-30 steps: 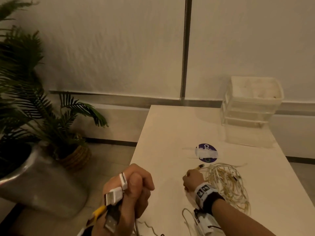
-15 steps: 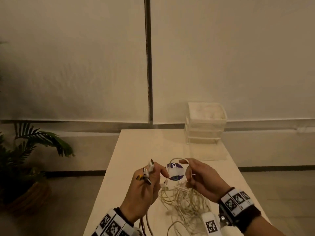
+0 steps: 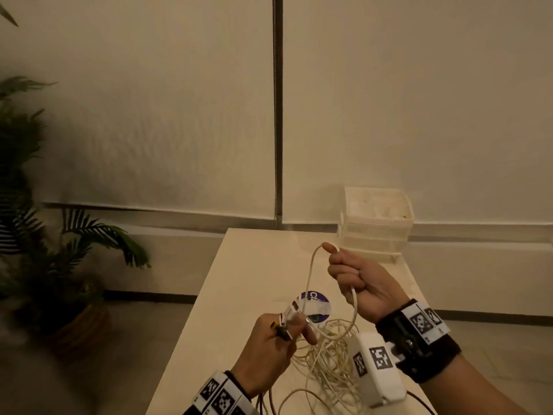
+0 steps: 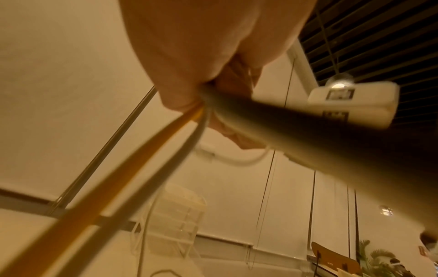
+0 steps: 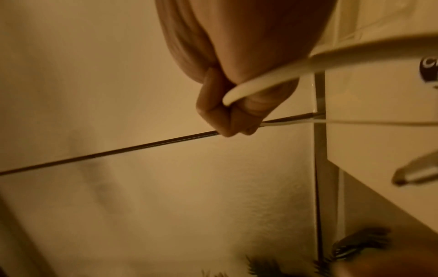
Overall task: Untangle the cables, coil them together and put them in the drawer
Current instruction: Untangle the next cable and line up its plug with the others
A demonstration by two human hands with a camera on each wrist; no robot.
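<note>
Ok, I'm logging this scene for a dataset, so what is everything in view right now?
white cable: one, white, looped up between both hands
cable tangle: one pile, cream, on the table between the wrists
connector ends: several, white, yellow and dark, sticking out of the left hand
drawer unit: one, translucent white, far right of the table by the wall
round sticker: one, purple and white, on the table
table: one, cream
potted plants: green, on the floor, left
left hand: grips cable ends
right hand: fist round the white cable
</note>
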